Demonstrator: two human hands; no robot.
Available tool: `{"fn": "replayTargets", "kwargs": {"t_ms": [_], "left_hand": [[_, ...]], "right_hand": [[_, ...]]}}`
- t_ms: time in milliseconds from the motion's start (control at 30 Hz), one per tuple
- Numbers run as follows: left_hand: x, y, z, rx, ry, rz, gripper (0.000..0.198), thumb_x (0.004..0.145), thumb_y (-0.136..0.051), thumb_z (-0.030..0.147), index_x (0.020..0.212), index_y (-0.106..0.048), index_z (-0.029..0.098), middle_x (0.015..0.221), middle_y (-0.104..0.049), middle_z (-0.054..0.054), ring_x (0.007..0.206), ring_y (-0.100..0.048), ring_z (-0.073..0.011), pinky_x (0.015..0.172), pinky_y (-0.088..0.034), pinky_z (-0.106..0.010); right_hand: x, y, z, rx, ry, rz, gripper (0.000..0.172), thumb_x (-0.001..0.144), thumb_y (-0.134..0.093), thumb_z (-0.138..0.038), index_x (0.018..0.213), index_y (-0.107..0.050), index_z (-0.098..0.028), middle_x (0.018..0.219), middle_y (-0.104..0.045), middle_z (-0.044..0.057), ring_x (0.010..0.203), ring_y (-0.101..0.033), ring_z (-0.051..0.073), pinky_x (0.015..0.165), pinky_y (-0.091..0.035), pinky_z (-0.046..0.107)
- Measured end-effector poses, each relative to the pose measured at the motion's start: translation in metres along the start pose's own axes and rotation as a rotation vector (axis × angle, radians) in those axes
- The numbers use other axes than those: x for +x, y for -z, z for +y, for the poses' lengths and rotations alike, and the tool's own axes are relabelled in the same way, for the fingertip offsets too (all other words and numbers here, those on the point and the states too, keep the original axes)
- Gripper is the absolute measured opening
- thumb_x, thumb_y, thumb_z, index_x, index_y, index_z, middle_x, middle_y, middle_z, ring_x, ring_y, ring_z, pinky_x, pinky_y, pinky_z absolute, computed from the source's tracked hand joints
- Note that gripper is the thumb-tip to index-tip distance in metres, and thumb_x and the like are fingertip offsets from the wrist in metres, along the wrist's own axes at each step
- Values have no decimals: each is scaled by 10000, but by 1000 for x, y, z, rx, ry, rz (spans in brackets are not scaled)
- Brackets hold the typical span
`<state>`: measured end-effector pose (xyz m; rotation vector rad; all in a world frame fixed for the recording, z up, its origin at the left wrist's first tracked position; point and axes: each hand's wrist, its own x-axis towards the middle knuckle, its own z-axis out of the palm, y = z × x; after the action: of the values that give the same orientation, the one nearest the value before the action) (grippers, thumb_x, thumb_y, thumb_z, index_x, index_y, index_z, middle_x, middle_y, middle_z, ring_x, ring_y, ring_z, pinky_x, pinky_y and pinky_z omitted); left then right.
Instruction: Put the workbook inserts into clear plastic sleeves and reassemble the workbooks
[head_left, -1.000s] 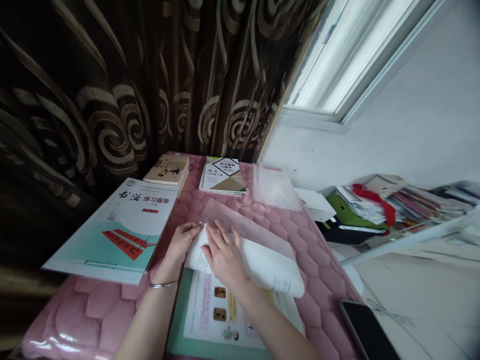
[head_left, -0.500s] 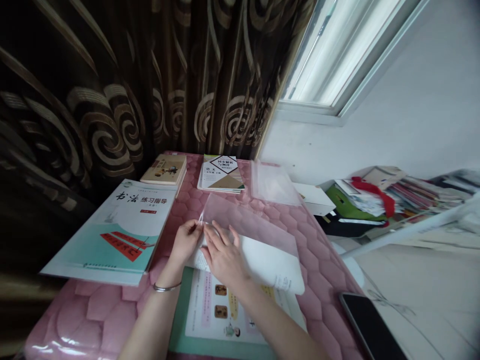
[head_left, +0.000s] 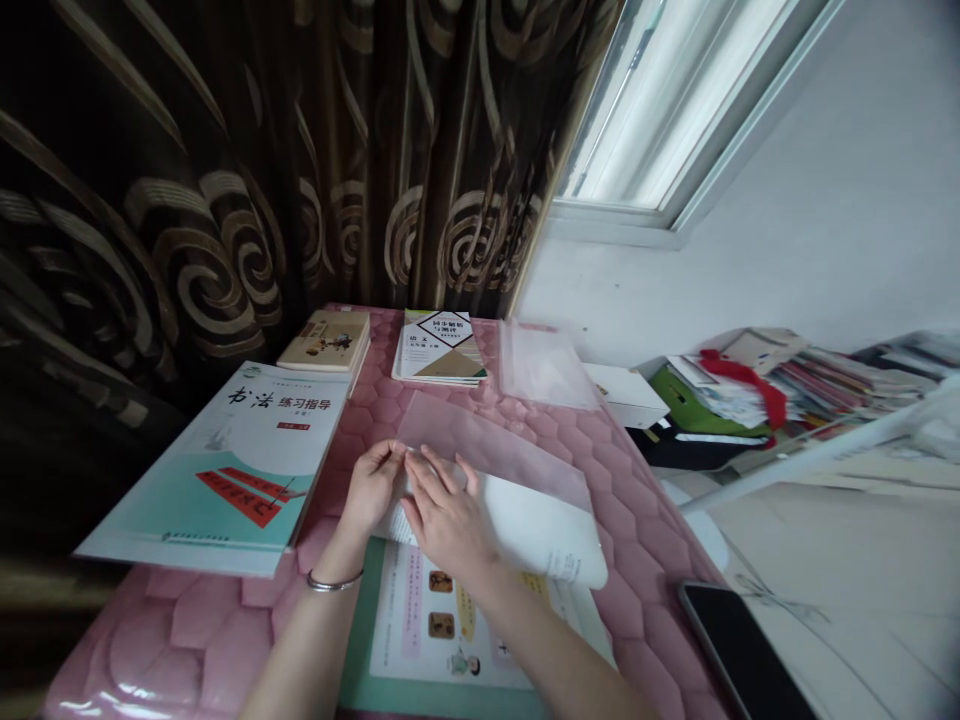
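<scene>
An open book (head_left: 480,600) lies on the pink quilted table cover (head_left: 202,640), its upper page (head_left: 525,530) folded back. A clear plastic book sleeve (head_left: 495,450) lies over the top of that page. My left hand (head_left: 371,490) pinches the sleeve's near left corner, fingers closed on it; a bracelet is on that wrist. My right hand (head_left: 446,515) rests flat on the folded page beside it, fingers spread and stretched out toward the sleeve's edge.
A large teal and white workbook (head_left: 225,470) lies at the left. Two smaller books (head_left: 326,340) (head_left: 442,348) and another clear sleeve (head_left: 544,365) lie at the far end. A dark phone (head_left: 739,655) sits at the right. Cluttered books (head_left: 757,390) lie beyond; a dark curtain (head_left: 225,170) hangs behind.
The hands stay nearly in place. The clear sleeve's near edge has settled lower onto the folded page, and the camera view has drifted slightly.
</scene>
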<state>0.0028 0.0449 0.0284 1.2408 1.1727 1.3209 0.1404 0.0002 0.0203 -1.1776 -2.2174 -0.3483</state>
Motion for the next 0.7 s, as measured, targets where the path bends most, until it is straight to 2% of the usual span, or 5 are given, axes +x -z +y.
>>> {"fn": "replayTargets", "kwargs": {"t_ms": [267,367,433,600,700], "left_hand": [[-2,0,5,23,-9,11,221,736,-591,392,649,-585,189,654,-592,15,652,-534,-146,669,-437,-254],[-3,4,10,29,0,-21,149,693,-613,316,752,-649,183,743,-664,-6,741,-595,-167,737,-451,-262],[-2,8,11,5,25,-40,195,684,-623,302,828,-676,183,816,-699,-20,800,-622,-180,769,-457,-265],[3,17,2,51,83,-46,253,670,-684,422,699,-659,172,707,-678,-15,674,-594,-167,663,-453,-257],[8,21,-9,53,142,45,292,641,-689,449,683,-642,164,660,-658,-13,625,-580,-167,603,-435,-259]], "right_hand": [[0,0,-2,1,0,12,424,1004,-406,-305,1375,-514,-128,1378,-583,92,1323,-450,225,1141,-194,480],[-2,-3,-1,-4,-9,28,397,1005,-408,-298,1339,-548,-135,1377,-583,88,1321,-452,225,1146,-178,475],[-3,-5,-1,-6,-12,27,382,1002,-417,-294,1321,-567,-146,1371,-589,88,1321,-454,226,1142,-188,472],[-1,2,1,33,1,-6,359,994,-437,-327,1280,-601,-186,1340,-614,76,1319,-451,232,1133,-199,475],[-7,17,12,39,-65,-4,327,991,-434,-337,1222,-635,-222,1356,-597,72,1314,-450,243,1113,-220,473]]}}
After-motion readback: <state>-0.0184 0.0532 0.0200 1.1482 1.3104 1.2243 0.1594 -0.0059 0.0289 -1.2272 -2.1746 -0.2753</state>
